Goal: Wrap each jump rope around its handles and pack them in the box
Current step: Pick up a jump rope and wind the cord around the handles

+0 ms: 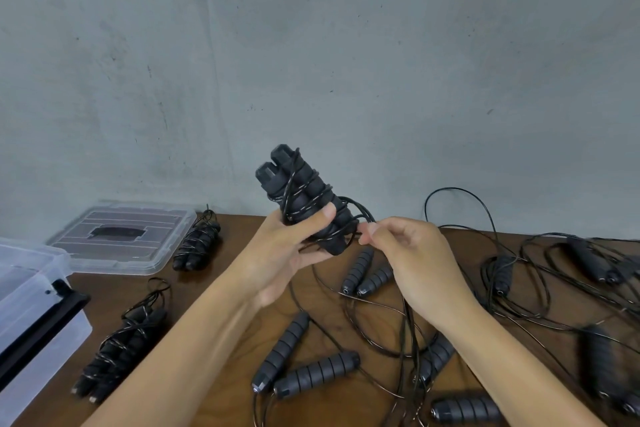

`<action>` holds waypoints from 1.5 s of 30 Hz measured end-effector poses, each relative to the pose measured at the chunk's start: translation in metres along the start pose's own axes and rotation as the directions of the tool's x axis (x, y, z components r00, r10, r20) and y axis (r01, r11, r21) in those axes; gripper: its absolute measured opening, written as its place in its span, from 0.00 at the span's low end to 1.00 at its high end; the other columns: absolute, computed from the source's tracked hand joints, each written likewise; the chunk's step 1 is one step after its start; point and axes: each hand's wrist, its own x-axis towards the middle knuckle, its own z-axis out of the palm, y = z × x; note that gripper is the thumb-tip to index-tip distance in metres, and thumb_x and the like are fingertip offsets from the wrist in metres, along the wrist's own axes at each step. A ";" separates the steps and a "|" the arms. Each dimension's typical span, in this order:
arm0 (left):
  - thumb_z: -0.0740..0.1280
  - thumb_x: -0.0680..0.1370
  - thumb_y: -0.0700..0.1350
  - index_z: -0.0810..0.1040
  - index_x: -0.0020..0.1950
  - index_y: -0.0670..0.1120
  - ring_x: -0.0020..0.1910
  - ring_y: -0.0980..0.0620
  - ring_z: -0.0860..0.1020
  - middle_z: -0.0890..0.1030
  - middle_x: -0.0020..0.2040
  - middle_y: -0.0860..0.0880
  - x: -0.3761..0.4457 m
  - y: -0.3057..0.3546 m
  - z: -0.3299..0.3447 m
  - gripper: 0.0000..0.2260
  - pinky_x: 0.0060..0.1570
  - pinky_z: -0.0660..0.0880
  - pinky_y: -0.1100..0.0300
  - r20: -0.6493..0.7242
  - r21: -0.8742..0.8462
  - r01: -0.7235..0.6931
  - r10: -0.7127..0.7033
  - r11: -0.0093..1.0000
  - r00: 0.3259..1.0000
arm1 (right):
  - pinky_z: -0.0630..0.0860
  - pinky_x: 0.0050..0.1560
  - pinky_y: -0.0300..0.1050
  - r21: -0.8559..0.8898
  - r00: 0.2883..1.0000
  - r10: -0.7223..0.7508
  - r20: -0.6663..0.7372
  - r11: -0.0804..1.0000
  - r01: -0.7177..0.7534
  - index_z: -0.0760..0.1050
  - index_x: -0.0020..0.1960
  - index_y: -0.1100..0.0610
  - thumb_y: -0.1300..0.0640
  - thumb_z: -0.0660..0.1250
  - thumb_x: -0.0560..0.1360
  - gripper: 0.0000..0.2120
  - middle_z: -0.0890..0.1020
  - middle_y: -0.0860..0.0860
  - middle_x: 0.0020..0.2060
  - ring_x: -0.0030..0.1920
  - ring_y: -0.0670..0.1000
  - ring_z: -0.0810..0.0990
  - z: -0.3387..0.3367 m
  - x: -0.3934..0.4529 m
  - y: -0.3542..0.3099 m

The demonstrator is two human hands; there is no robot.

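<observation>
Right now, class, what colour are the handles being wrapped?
Black, seen in the head view: the handles, held in the left hand.

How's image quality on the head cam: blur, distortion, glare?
Head view: wide-angle bowing at the edges, table rim curves; soft, even light, no hard shadows; faint sheen on the clear lid and box; held handles and both hands, left hand, right hand, reasonably sharp; corners smear.

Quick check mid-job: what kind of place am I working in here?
Probably a plain packing bench, not a home: a bare grey wall, a wooden table strewn with jump ropes, and a clear plastic box with its lid off.
</observation>
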 end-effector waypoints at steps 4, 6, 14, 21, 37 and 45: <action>0.76 0.77 0.38 0.80 0.68 0.39 0.65 0.43 0.82 0.85 0.63 0.41 0.003 0.000 -0.009 0.20 0.68 0.77 0.42 0.072 0.074 0.029 -0.035 0.997 0.997 | 0.80 0.53 0.47 -0.047 1.000 0.014 -0.001 0.999 -0.014 0.83 0.40 0.48 0.51 0.65 0.82 0.13 0.87 0.42 0.46 0.51 0.45 0.84 0.004 -0.001 0.001; 0.77 0.73 0.35 0.82 0.65 0.41 0.64 0.44 0.83 0.86 0.61 0.43 0.003 0.002 -0.012 0.21 0.66 0.78 0.46 0.076 0.127 0.039 -0.049 0.991 0.996 | 0.79 0.55 0.44 -0.050 1.000 0.013 0.004 0.999 -0.013 0.83 0.41 0.47 0.51 0.65 0.82 0.13 0.87 0.42 0.46 0.52 0.41 0.83 0.007 -0.001 0.001; 0.75 0.75 0.29 0.85 0.54 0.40 0.55 0.44 0.86 0.87 0.52 0.39 0.006 -0.002 -0.018 0.10 0.57 0.84 0.46 -0.088 0.271 -0.108 0.136 0.957 0.987 | 0.71 0.49 0.31 0.019 1.000 -0.001 0.030 1.000 0.000 0.84 0.43 0.49 0.51 0.64 0.82 0.13 0.85 0.35 0.46 0.51 0.36 0.82 0.023 0.006 -0.001; 0.75 0.77 0.34 0.85 0.56 0.41 0.56 0.43 0.86 0.88 0.52 0.43 0.005 -0.012 -0.034 0.09 0.58 0.83 0.43 -0.160 0.168 -0.150 0.178 0.974 0.971 | 0.76 0.51 0.41 -0.039 0.998 0.015 -0.058 0.999 -0.017 0.82 0.42 0.47 0.50 0.60 0.83 0.15 0.84 0.41 0.41 0.46 0.40 0.81 0.054 0.010 -0.018; 0.70 0.78 0.45 0.67 0.26 0.47 0.21 0.56 0.63 0.62 0.23 0.51 -0.001 -0.012 -0.089 0.22 0.24 0.67 0.65 -0.242 -0.251 -0.166 0.104 0.954 0.965 | 0.76 0.44 0.45 0.099 0.990 0.106 0.091 0.988 -0.115 0.83 0.41 0.51 0.48 0.61 0.84 0.18 0.85 0.51 0.35 0.36 0.46 0.80 0.159 0.017 -0.051; 0.75 0.77 0.56 0.74 0.41 0.41 0.28 0.50 0.64 0.73 0.43 0.36 -0.015 -0.019 -0.130 0.20 0.25 0.61 0.58 -0.135 -0.190 0.027 -0.053 0.981 0.989 | 0.80 0.49 0.48 0.298 0.934 0.285 0.218 0.891 -0.341 0.86 0.43 0.61 0.45 0.65 0.80 0.22 0.87 0.56 0.37 0.40 0.52 0.84 0.187 0.012 -0.040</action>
